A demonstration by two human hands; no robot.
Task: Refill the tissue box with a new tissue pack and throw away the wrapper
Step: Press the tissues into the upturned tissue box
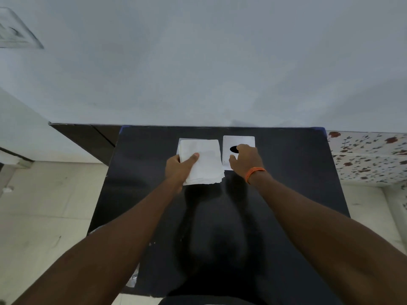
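Note:
A white stack of tissues lies at the middle back of the black table. My left hand grips its left near corner, thumb on top. Right beside the stack stands the white tissue box, its dark oval opening partly covered by my right hand. My right hand rests on top of the box with fingers curled over the opening and thumb on the near left part. An orange band circles my right wrist. A clear crumpled wrapper shows at the table's left near edge.
A pale wall rises right behind the table. A dark cabinet stands at the back left. A floral-patterned surface lies to the right. Light floor tiles surround the table.

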